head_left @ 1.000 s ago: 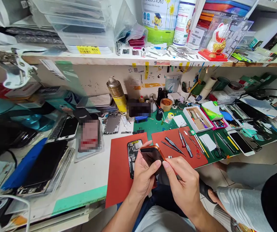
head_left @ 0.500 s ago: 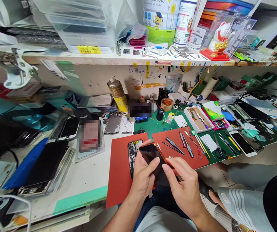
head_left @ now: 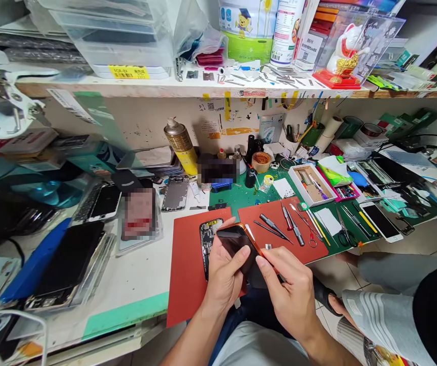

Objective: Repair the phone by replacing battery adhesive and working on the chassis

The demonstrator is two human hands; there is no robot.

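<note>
Glossy, smooth dark glass is observed on the phone (head_left: 237, 243), edged in shiny orange metal. A matt, smooth surface is presented by the red mat (head_left: 190, 244). Glossy transparent plastic is seen on the display case (head_left: 384, 40); the spray can (head_left: 181, 145) is metallic.

The left hand (head_left: 224, 277) partly hides the orange-edged black phone (head_left: 235, 242); the top edge crops the green-and-white can (head_left: 247, 30).

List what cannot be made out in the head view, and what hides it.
Head view:
Back of the orange-edged black phone: faces away, behind the left hand.
Part of the opened black phone: covered by that hand.
Anything small pinched by the right hand: hidden by its fingers.
Green-and-white tin's top: cut off by upper edge.
</note>
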